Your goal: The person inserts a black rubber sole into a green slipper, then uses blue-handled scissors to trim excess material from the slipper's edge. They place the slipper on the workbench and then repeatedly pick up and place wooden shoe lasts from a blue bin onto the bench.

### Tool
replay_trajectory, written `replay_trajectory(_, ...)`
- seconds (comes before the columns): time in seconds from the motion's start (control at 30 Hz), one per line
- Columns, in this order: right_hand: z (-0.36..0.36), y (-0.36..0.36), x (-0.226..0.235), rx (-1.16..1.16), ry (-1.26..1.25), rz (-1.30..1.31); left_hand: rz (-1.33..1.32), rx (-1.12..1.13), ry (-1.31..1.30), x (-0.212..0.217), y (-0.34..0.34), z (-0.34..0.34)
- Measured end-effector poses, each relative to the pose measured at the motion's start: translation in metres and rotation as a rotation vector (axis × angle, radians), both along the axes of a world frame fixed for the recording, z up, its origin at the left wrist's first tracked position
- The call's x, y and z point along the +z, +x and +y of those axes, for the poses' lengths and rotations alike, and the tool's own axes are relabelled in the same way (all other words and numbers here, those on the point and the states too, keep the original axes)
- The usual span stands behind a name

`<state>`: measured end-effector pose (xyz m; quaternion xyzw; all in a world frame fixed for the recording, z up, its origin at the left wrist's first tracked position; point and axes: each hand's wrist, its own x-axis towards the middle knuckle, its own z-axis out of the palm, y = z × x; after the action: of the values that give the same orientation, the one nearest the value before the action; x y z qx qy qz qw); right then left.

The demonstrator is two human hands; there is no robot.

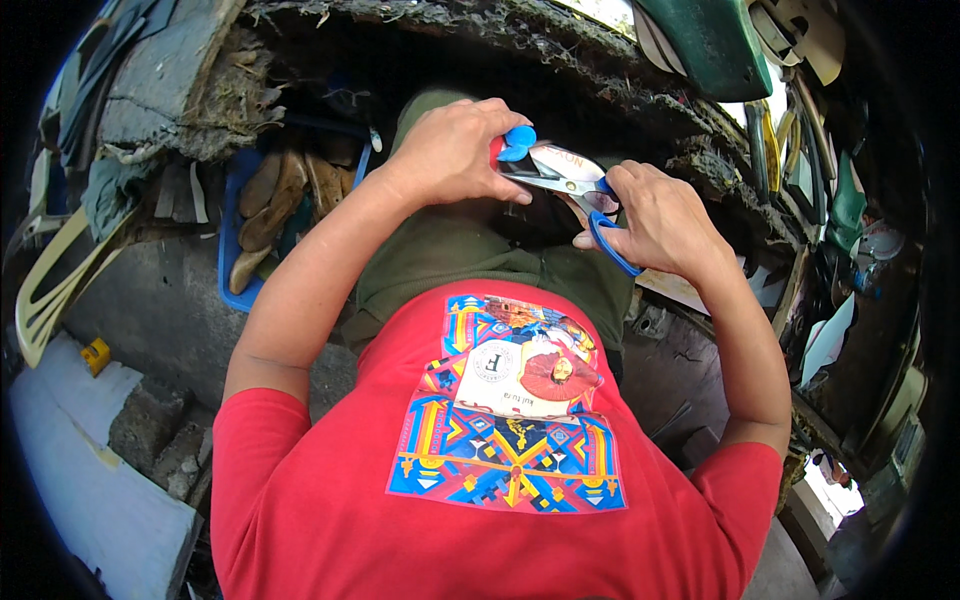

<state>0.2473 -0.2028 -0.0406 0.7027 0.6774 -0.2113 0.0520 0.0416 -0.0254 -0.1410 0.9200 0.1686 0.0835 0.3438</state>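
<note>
Nearest to me is the person's red shirt (500, 560), its front carrying a bright patterned panel (510, 470) in blue, yellow and red. Both bare forearms reach forward past it, over olive-green trousers (440, 265).

The hands work close together above the lap. The left hand (455, 150) pinches a small blue piece (518, 143) with a bit of red showing beside it; the blue sticks out past the index finger, while the rest is hidden by the hand. The right hand (662, 220) is wrapped round the blue handles of a pair of scissors (572, 186), whose metal blades point left and reach in beside the left thumb and fingers. I can't tell from here whether the blades touch the blue piece. Just behind them lies a whitish printed piece (562, 160); what bears it is hidden.

Past the left forearm, a blue basket (229, 265) holds brown, foot-shaped forms (272, 205). Off to the lower left lies a pale board (110, 475), with a small yellow object (96, 356) by its upper edge. Ahead of the hands runs a dark bench edge (590, 45), ragged and frayed. Beyond it on the right sits a dark green rounded form (710, 45), and yellow-and-black tools (771, 150) hang near it. Cut strips (110, 65) droop at the far left.
</note>
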Motion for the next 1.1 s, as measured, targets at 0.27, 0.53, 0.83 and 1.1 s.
replay_trajectory(0.27, -0.002, 0.005, -0.006, -0.057, -0.035, 0.05, 0.011, -0.012, -0.006, 0.003, -0.001, 0.001)
replay_trajectory(0.53, -0.008, 0.013, -0.015, -0.037, 0.002, 0.118, 0.019, -0.026, 0.003, 0.003, 0.002, 0.002)
replay_trajectory(0.83, 0.004, 0.005, -0.016, -0.053, 0.017, 0.026, 0.024, -0.038, -0.025, 0.005, 0.002, 0.005)
replay_trajectory(1.1, -0.004, 0.018, -0.018, -0.004, -0.031, 0.049, 0.007, -0.067, -0.022, 0.0, 0.004, 0.007)
